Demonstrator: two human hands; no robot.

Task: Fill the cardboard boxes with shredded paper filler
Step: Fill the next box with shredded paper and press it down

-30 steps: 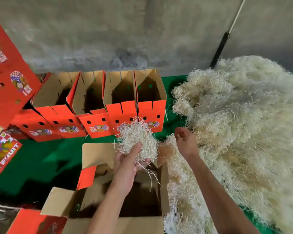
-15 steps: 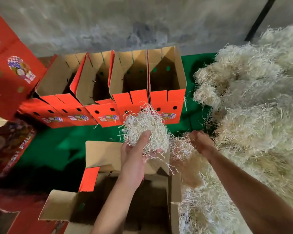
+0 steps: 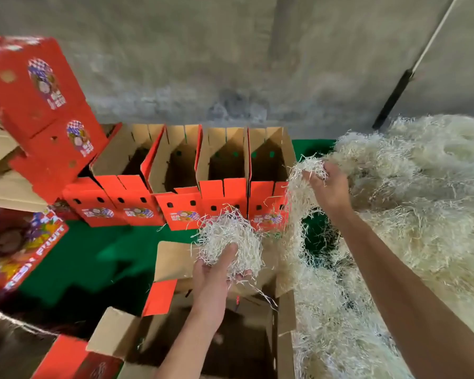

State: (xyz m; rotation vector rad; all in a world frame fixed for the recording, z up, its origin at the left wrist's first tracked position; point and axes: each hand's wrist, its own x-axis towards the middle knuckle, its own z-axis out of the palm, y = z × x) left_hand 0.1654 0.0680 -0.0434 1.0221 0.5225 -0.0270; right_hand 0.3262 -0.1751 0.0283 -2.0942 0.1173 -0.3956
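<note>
Head view shows your left hand [image 3: 216, 272] cupping a filler clump [image 3: 230, 243] above the open near box [image 3: 225, 348], your right hand [image 3: 329, 187] gripping strands trailing from the pile [image 3: 422, 203]. Those trailing strands could snag and spill filler outside the box.

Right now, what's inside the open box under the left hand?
The open box interior looks dark, with no filler visible; left hand and forearm cover part of its floor.

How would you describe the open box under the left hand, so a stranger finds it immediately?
Start at the row of four red boxes by the grey wall. Come nearer across the green mat to the open box. It alone sits directly below the left hand.
</note>
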